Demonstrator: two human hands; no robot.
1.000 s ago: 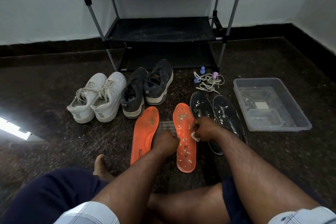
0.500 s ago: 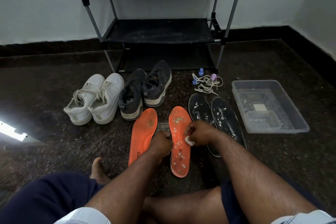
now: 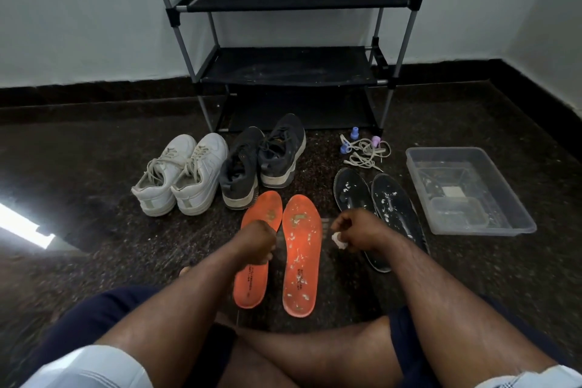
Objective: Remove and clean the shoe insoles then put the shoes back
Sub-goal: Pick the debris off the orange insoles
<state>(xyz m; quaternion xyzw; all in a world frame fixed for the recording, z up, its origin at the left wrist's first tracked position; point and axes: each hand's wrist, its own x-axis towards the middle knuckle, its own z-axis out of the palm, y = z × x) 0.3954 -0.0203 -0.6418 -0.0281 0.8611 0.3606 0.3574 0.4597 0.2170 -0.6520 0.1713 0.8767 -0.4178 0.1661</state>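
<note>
Black printed lettering on the heel half of both orange insoles, too small to read; no brand legible anywhere.

Two orange insoles on the dark speckled floor (image 3: 94, 167), side by side, long axes running away from the person, toes toward the shoe rack (image 3: 293, 66), heels nearest the legs. Left orange insole (image 3: 252, 287) fairly clean, partly under the left forearm. Right orange insole (image 3: 300, 249) flecked with white lather along its whole length.

Two black insoles just right of those, also toe-forward but angled slightly outward: near black insole (image 3: 352, 192) and far black insole (image 3: 395, 205), both spotted white, heels hidden behind the right forearm.

Two pairs of shoes beyond the insoles, toes toward the rack: white sneakers (image 3: 182, 173) on the left, dark grey sneakers (image 3: 261, 161) touching them on the right. Laces in the grey pair looked loosened.

Left hand (image 3: 256, 241) curled into a loose fist above the left orange insole; impossible to tell whether it held or touched anything. Right hand (image 3: 356, 230) between the right orange insole and the black ones, fingers curled, pinching a small white wad (image 3: 338, 239).

One tangle of pale shoelaces (image 3: 367, 151) near the rack's right leg, with three small caps beside it, two blue (image 3: 355, 132) and one lilac (image 3: 376, 141). One clear plastic tub (image 3: 516, 211) at far right, a smaller clear container (image 3: 456, 214) inside it.
</note>
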